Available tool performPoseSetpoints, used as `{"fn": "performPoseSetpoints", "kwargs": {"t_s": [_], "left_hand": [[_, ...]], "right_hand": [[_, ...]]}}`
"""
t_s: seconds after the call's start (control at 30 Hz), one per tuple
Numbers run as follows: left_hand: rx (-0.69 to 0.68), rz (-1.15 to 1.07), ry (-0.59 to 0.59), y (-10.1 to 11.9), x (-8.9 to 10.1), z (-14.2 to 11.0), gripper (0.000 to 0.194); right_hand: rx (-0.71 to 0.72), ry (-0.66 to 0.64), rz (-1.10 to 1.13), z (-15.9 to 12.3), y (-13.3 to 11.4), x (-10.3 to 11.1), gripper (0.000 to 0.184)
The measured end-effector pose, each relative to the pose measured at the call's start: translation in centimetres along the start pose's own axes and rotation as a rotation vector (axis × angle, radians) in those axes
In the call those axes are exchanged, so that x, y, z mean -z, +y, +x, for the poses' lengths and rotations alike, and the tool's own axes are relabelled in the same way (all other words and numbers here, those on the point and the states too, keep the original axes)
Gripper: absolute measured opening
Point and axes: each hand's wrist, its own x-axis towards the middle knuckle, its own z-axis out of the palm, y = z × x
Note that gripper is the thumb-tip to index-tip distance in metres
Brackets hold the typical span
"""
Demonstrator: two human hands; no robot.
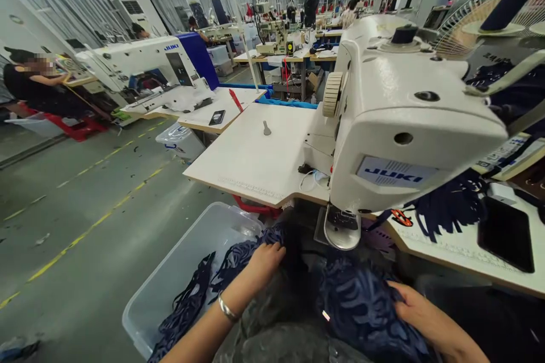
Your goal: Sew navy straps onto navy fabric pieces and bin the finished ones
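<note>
We have a navy bundle (357, 303) on our lap, our right hand (411, 303) against its side, grip hidden; our left hand (266, 260), well apart, is closed on navy strips (236, 258) by the clear bin (183, 264). We judge this a gathering step; the next move calls for easing strands without tangling

From where I stood, with the wearer at the dial's centre, the navy cloth (361, 312) bundle at three o'clock looked matt and rumpled. The tub (164, 272) at ten was smooth, translucent plastic; the bracelet (227, 307), also at ten, was shiny metal. The sewing machine (409, 102) at one had a glossy white casing. The tabletop (238, 150) toward eleven was smooth, its edge wood-toned. The phone (506, 235) at two looked dark and glassy.
</note>
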Motion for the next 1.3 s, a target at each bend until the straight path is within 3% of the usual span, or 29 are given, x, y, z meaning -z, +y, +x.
{"fn": "performPoseSetpoints", "kwargs": {"t_s": [0.1, 0.17, 0.27, 0.4, 0.53, 0.63, 0.8, 0.9, 1.0, 1.1, 1.2, 1.27, 1.3], "left_hand": [[-0.053, -0.085, -0.023, 3.0, 1.6, 0.5, 0.033], [-0.164, -0.162, -0.019, 5.5, 2.8, 1.5, 0.045], [-0.229, -0.173, 0.075, 7.9, 3.6, 3.4, 0.021], [-0.217, -0.125, 0.106, 8.2, 3.6, 5.0, 0.012], [-0.209, -0.112, 0.103, 7.9, 3.6, 4.5, 0.006], [-0.294, -0.127, 0.069, 8.5, 3.5, 4.0, 0.015], [-0.228, -0.116, 0.062, 10.1, 3.5, 4.6, 0.032], [-0.288, -0.086, 0.014, 10.7, 3.4, 4.9, 0.021], [-0.352, -0.073, -0.021, 10.9, 2.9, 4.7, 0.014], [-0.317, -0.075, -0.037, 11.0, 2.4, 4.2, 0.013], [-0.149, -0.175, 0.034, 10.3, 3.3, 3.9, 0.043], [-0.081, -0.386, 0.112, 9.3, 4.8, 3.9, 0.067], [-0.108, -0.527, 0.120, 8.7, 5.7, 3.9, 0.067]], "right_hand": [[-0.169, 0.080, 0.069, 3.1, 0.3, -1.3, 0.034], [-0.178, 0.170, 0.198, 4.5, -0.1, -2.4, 0.034], [-0.122, 0.247, 0.245, 5.0, -1.0, -3.7, 0.037], [0.046, 0.320, 0.029, 4.2, -2.1, -4.1, 0.036], [0.213, 0.133, -0.283, 3.9, -2.4, -3.5, 0.044], [0.219, 0.136, -0.454, 4.9, -1.9, -2.8, 0.046], [0.216, 0.246, -0.452, 5.2, -2.0, -2.8, 0.044], [0.293, 0.231, -0.428, 4.5, -2.3, -3.8, 0.045], [0.420, 0.264, -0.613, 4.5, -1.8, -4.8, 0.055], [0.457, 0.291, -0.735, 4.8, -1.2, -5.0, 0.063], [0.515, 0.166, -0.873, 4.4, -2.3, -4.4, 0.059], [0.543, -0.111, -0.889, 3.5, -4.0, -4.0, 0.048], [0.545, -0.279, -0.859, 3.0, -5.0, -3.8, 0.041]]}}
